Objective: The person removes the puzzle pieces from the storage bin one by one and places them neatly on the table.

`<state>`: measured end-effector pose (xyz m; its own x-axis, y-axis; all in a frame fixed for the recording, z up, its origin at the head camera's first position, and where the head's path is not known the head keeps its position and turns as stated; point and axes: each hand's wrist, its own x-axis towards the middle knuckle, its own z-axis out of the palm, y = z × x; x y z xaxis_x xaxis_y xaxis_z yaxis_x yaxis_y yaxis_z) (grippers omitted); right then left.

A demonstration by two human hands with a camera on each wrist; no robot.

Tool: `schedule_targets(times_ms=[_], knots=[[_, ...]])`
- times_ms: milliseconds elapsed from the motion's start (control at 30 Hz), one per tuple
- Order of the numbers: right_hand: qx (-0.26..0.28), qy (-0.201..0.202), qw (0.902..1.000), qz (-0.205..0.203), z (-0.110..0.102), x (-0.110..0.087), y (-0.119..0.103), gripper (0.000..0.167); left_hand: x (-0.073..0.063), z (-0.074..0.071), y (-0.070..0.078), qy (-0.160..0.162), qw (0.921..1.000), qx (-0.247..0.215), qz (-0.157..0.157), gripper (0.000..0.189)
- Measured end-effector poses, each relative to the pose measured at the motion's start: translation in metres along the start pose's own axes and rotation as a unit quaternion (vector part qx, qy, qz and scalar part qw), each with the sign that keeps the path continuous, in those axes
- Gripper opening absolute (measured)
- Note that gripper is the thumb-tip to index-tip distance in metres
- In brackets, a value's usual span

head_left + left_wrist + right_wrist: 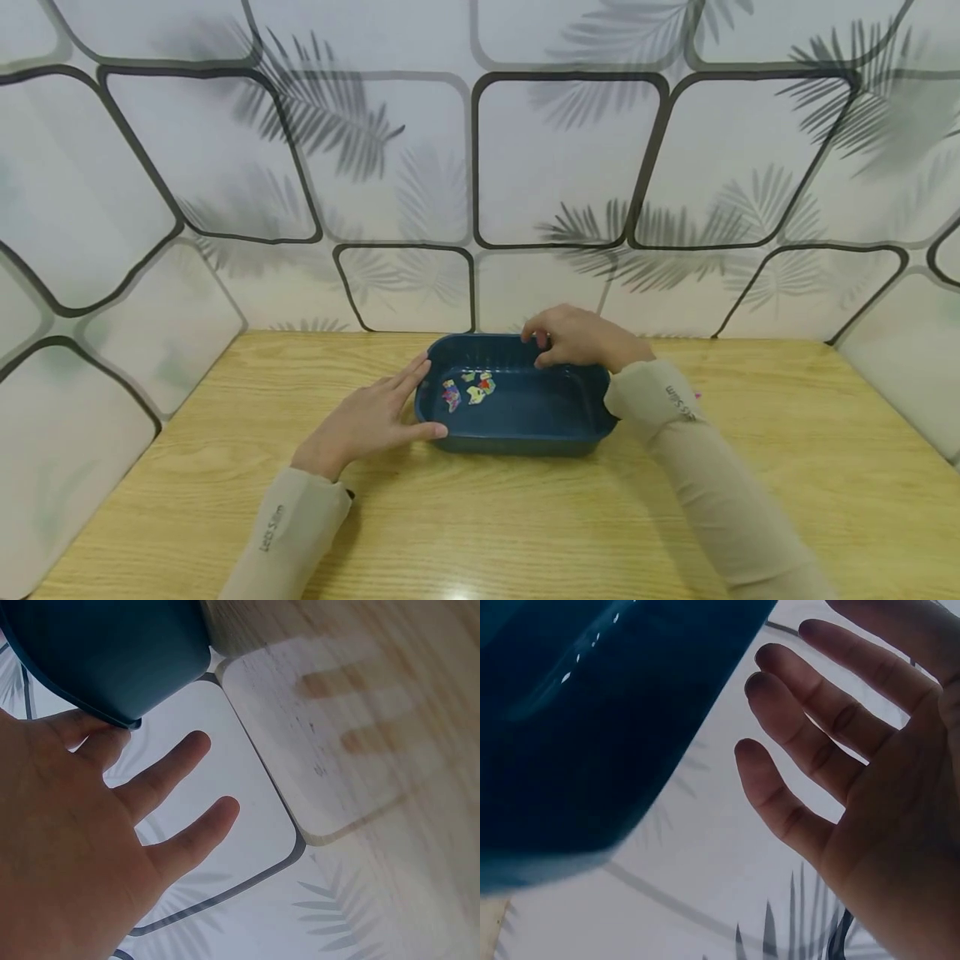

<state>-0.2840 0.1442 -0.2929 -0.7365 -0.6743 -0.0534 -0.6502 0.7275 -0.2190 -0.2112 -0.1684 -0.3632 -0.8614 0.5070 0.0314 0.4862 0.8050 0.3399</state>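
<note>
A dark blue rectangular plastic basin (pixel 540 417) stands on the wooden table. Several small colourful cut-out pieces, which look like stickers (pixel 452 395), lie on its floor toward the left. My left hand (pixel 371 421) touches the basin's left end, thumb over the front rim and fingers along the left rim. In the left wrist view, two fingers (pixel 169 769) of that hand extend past the basin wall. Above the back rim is my right hand (pixel 573 337), its fingers loosely bent. The right wrist view shows those fingers (pixel 817 750) apart from the basin wall, with nothing seen between them; the thumb is hidden there.
Light wood-grain table (pixel 787 467) surrounds the basin. A patterned white wall covering (pixel 555 167) with dark outlines and leaf prints rises directly behind it. A tiny pink thing (pixel 697 394) shows beside the right sleeve, mostly hidden.
</note>
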Motion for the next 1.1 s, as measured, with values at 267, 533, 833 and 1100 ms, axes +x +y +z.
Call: schedule_targets(times_ms=[267,533,833,1100], knots=[[-0.009,-0.016,0.9998,-0.005,0.006,0.013,-0.010,0.038,-0.001,-0.001,-0.001,0.001,1.0000,-0.001,-0.003,0.101],[-0.002,-0.031,0.9993,-0.020,0.014,0.029,-0.015,0.036,0.000,0.000,-0.002,-0.001,0.9999,-0.005,-0.009,0.101],[-0.010,-0.076,0.9969,-0.020,0.026,0.040,-0.023,0.038,0.000,0.001,-0.002,-0.005,0.9999,-0.004,-0.009,0.100],[0.005,-0.092,0.9958,0.005,0.038,0.045,-0.024,0.038,0.000,0.001,-0.001,-0.004,1.0000,-0.003,-0.004,0.100]])
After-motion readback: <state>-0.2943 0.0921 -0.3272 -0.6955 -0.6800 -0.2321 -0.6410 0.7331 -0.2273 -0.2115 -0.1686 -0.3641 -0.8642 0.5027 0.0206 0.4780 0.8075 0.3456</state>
